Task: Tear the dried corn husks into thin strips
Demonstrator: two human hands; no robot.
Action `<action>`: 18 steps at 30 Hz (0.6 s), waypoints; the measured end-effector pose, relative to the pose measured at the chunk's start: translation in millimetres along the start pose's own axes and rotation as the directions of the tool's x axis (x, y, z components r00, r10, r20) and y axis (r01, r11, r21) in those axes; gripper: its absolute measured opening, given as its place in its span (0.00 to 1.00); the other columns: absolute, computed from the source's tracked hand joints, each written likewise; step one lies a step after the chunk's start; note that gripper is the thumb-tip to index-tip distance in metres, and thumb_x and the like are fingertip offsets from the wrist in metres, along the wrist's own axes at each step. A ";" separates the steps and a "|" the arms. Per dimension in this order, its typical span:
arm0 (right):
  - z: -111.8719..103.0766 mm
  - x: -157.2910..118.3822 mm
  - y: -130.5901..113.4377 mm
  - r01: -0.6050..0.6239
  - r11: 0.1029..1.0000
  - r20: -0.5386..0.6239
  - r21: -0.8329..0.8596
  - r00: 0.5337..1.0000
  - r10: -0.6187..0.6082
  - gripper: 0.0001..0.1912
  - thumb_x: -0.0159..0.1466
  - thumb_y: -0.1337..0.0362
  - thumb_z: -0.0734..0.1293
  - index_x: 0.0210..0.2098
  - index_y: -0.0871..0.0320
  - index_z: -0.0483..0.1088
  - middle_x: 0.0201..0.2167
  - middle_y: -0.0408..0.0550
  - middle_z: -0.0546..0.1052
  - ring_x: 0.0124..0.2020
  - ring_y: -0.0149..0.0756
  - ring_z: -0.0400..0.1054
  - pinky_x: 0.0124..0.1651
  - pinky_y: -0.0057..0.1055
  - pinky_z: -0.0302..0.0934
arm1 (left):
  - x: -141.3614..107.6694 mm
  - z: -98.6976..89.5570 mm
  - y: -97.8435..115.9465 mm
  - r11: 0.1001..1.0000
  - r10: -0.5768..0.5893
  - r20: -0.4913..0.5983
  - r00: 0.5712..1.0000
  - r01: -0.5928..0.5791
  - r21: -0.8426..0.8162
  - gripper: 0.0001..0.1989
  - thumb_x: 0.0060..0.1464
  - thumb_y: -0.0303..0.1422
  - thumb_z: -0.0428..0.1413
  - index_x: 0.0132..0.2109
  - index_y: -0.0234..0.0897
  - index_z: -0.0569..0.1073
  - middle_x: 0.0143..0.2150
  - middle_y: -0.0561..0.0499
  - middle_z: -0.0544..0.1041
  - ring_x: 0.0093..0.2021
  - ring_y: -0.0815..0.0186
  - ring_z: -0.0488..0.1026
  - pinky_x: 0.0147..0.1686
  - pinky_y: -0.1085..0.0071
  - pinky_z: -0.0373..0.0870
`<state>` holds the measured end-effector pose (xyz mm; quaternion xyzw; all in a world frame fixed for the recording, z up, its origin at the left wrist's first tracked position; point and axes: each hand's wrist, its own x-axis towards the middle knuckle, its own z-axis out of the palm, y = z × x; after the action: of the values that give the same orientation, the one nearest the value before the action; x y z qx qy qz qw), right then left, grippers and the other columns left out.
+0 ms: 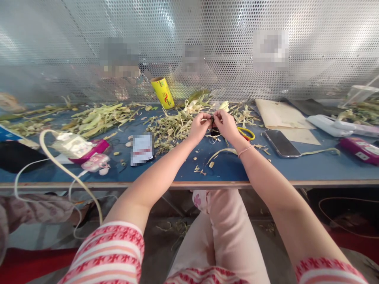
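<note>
Both hands meet over the blue tabletop at the middle of the view. My left hand is closed, thumb and fingers pinched on a small, thin black thing, whose kind I cannot make out. From the other side my right hand pinches the same black thing near its top. Beside my right wrist lies a yellow loop handle, perhaps of scissors, partly hidden by the wrist. A heap of dry, pale green plant strips lies just left of and behind my hands.
A yellow cardboard tube leans by the perforated metal wall. Left are a phone-like object, a magenta-edged device with a thick cable, and more plant strips. Right are a phone, beige sheets and another magenta device.
</note>
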<state>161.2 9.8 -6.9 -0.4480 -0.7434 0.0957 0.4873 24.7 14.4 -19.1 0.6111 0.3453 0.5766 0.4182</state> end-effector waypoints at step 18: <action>5.7 -1.7 3.9 -0.018 0.995 -0.004 0.095 1.000 0.019 0.06 0.64 0.64 0.59 0.40 0.55 0.64 0.33 0.47 0.72 0.35 0.34 0.67 0.43 0.34 0.65 | 6.6 -2.9 -13.8 0.999 0.046 -0.036 0.998 -0.045 0.029 0.15 0.57 0.44 0.55 0.33 0.37 0.67 0.31 0.53 0.69 0.31 0.71 0.68 0.36 0.70 0.74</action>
<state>159.0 12.5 -13.2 -0.4315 -0.7326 0.1342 0.5089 23.3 26.5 -28.9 0.6139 0.3469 0.5920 0.3902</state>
